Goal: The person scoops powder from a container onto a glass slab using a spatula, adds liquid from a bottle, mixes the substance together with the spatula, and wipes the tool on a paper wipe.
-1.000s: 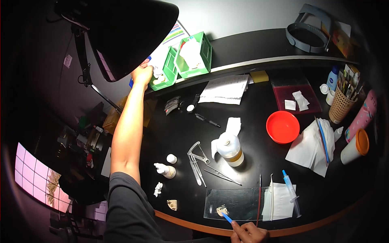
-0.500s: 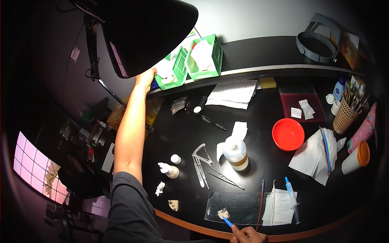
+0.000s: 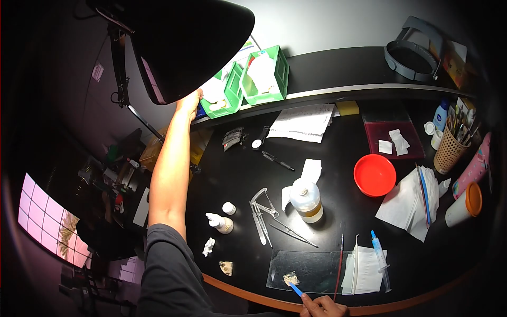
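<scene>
My left hand (image 3: 191, 101) reaches up to the shelf beside a green bin (image 3: 226, 98), partly covered by the black lamp shade (image 3: 195, 47); its fingers are mostly hidden. At the bottom edge, my right hand (image 3: 322, 306) grips a blue spatula (image 3: 296, 289). The spatula's tip touches a small beige crumbly heap (image 3: 290, 278) on a glass plate (image 3: 311, 259). A thin red brush (image 3: 340, 269) lies across the plate's right edge. White paper (image 3: 364, 272) beside it bears a slim tool and a blue-tipped syringe (image 3: 380, 256).
A clear bottle (image 3: 306, 201), metal caliper (image 3: 259, 216), tweezers (image 3: 293, 233) and small white bottle (image 3: 219, 223) stand or lie mid-table. A red bowl (image 3: 375, 175), tissues (image 3: 406, 203) and a woven brush holder (image 3: 449, 153) are at the right. Another green bin (image 3: 264, 79) stands on the shelf.
</scene>
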### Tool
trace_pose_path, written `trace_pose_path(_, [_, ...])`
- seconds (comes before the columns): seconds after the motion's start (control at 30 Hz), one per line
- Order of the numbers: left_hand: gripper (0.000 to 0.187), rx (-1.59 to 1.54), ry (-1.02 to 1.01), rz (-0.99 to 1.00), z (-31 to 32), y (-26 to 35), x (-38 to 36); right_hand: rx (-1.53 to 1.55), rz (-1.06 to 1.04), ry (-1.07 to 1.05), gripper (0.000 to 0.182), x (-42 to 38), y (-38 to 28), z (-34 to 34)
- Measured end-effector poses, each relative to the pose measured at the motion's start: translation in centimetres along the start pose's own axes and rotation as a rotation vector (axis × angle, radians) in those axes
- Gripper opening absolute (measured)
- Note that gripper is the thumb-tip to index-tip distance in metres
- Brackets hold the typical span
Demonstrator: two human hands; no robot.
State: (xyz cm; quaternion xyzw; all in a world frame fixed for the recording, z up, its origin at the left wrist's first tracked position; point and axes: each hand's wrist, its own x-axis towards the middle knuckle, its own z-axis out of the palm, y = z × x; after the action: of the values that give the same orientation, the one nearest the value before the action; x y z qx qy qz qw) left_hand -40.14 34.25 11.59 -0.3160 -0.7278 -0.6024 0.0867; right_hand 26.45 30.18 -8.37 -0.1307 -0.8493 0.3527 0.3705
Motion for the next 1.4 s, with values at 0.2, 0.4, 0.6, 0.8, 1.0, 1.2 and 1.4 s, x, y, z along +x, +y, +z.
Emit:
trace_pose_path(0.2, [0.061,-0.003,-0.003,0.009,0.2,0.5,-0.3,-0.003,-0.01,0.006,0.026,0.1,-0.1,0.0])
trace_pose_path(0.4, [0.055,-0.021,0.003,0.012,0.1,0.3,-0.2,0.009,-0.003,0.008,0.026,0.1,-0.1,0.1])
trace_pose_path(0.6, [0.051,-0.074,-0.03,-0.065,-0.6,-0.6,0.6,0.023,0.006,-0.008,0.025,0.4,-0.1,-0.2])
trace_pose_path(0.8, [0.051,-0.082,-0.06,-0.131,-0.8,-0.5,0.8,0.006,0.008,-0.031,0.024,0.2,-0.1,-0.3])
trace_pose_path(1.0, [0.051,-0.096,-0.035,-0.155,-0.5,0.1,0.2,0.02,0.012,-0.015,0.024,0.2,0.0,-0.1])
trace_pose_path(1.2, [0.05,-0.08,-0.028,-0.09,-0.7,-1.0,1.1,0.011,0.017,-0.022,0.024,0.2,-0.1,-0.2])
trace_pose_path(1.4, [0.049,-0.082,-0.015,-0.066,-0.4,-0.8,0.8,-0.009,0.014,-0.031,0.024,0.1,-0.1,-0.2])
